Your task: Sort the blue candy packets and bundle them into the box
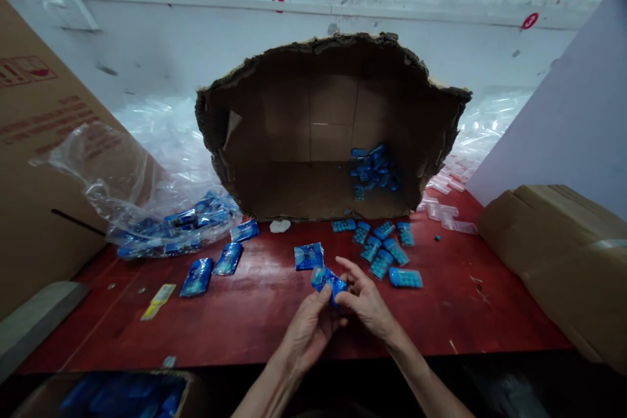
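Observation:
Near the middle of the red table's front edge, my left hand [311, 326] pinches a small blue packet [327, 279] between thumb and fingers. My right hand [365, 297] has its thumb and fingers on the packet's right end, with the index finger raised. Just behind the packet, another blue packet [308, 256] lies flat. To the right, several small clear containers with blue contents [382, 262] lie scattered on the table.
A torn-open cardboard box [284, 191] holds several blue-filled containers [375, 170]. On the left are loose packets [196, 276] and a plastic bag [147, 192] of packets. Empty clear containers [443, 212] lie right; a closed carton [563, 261] stands beyond. A box [189, 395] sits below.

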{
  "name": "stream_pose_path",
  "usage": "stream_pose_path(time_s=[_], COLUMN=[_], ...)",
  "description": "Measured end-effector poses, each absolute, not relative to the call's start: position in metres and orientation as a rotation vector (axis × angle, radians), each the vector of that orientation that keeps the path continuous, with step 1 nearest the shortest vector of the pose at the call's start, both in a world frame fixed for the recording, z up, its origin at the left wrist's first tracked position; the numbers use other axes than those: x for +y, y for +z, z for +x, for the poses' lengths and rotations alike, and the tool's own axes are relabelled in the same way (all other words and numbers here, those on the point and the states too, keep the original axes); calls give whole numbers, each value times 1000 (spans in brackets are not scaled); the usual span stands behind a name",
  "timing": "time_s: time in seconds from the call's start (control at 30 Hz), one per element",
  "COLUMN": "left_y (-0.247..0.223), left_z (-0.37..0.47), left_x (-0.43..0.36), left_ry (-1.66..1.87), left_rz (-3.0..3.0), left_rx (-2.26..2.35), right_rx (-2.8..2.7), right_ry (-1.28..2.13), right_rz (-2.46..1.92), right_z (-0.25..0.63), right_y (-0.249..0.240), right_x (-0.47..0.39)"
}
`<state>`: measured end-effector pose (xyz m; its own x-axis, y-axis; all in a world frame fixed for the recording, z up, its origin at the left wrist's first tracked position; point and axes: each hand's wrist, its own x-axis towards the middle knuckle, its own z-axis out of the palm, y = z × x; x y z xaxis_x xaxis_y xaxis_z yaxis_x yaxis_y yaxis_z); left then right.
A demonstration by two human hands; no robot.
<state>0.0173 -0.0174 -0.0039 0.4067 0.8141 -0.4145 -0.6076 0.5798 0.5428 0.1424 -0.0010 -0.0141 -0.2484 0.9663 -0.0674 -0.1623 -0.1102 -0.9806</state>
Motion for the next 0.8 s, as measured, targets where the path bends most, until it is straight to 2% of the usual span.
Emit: stream_pose_path(time_s=[0.2,0.4,0.53,0.8], left_y=[2,20,22,-11], left_z=[0,-66,-79,-27], left_x=[-9,39,48,15], left_ry=[987,1379,1358,1160], left_rz=[313,168,154,326], left_rx=[774,929,1100,1214], right_rx=[-1369,-1946,-2010,-2068], right_ry=[1634,837,676,437], right_rz=[-939,-1387,-1509,-1617], right_z=[139,122,102,99], right_y=[-17,-15,-24,-24], right_x=[13,58,81,72])
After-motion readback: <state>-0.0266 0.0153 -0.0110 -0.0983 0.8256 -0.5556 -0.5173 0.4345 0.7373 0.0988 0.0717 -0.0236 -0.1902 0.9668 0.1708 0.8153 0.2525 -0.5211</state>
